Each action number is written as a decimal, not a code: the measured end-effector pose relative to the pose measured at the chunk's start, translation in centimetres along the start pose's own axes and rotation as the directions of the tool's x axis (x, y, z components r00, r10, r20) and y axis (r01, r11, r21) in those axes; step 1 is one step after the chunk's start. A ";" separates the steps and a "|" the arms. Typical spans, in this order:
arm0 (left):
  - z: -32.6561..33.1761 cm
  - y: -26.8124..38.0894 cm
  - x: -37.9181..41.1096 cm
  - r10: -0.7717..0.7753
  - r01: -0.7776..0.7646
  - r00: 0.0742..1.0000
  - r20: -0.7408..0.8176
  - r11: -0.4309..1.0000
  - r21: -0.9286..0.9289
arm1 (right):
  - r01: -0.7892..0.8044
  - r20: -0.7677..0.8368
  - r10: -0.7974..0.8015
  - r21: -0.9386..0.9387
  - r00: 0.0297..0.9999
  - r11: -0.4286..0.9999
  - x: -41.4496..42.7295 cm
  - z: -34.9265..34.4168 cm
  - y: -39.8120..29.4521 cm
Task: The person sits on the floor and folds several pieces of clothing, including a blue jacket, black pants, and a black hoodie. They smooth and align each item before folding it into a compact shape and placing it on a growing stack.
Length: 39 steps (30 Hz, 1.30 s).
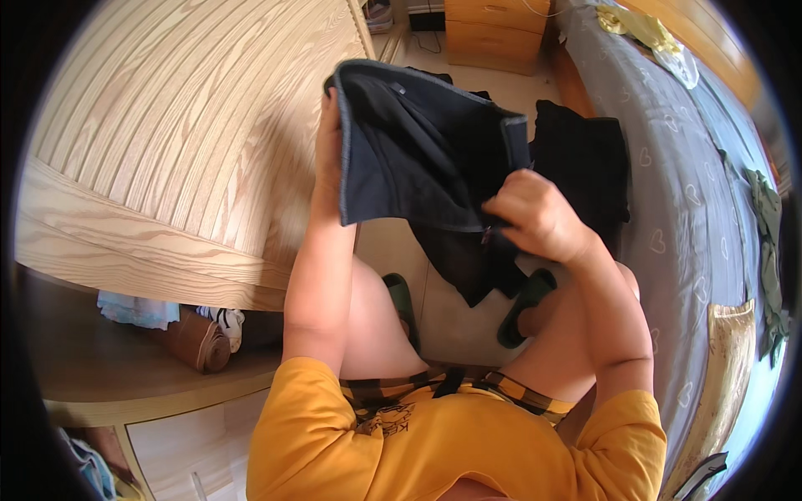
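Note:
A black cloth garment (407,150) is held up in front of me, its wide opening edged with grey stitching. A small pale tag shows on its inner side. My left hand (330,138) grips the left edge, and its fingers are partly hidden behind the cloth. On the opposite side, my right hand (536,213) is closed on the garment near the end of its bound edge. Dark cloth hangs below toward the floor between my knees. Another stretch of black cloth (583,169) spreads beside the bed; whether it belongs to the same garment I cannot tell.
A slatted wooden wardrobe door (188,125) stands at left, above a shelf with a rolled brown mat (200,347). At right is a bed with a grey heart-patterned cover (664,188). Wooden drawers (495,31) are ahead. Green slippers (526,310) are on my feet.

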State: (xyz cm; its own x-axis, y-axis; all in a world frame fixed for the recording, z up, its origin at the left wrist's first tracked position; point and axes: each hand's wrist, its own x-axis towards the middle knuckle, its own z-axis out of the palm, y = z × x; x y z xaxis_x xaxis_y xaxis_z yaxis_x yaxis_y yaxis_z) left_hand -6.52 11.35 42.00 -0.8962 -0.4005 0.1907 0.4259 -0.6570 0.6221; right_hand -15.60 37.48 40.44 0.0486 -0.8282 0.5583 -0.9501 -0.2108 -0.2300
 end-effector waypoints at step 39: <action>-6.7 -3.2 5.0 -0.039 0.261 0.737 -0.675 0.937 0.231 | -0.493 0.115 0.887 0.859 0.448 0.137 4.1 2.9 5.2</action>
State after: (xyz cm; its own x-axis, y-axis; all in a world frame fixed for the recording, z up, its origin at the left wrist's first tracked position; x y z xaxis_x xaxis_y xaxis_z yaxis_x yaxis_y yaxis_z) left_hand -11.54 7.20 35.86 -0.5929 -0.7009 -0.3965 0.1361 -0.5725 0.8086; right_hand -19.41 31.44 39.24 -0.7852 -0.6175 -0.0454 0.1103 -0.0673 -0.9916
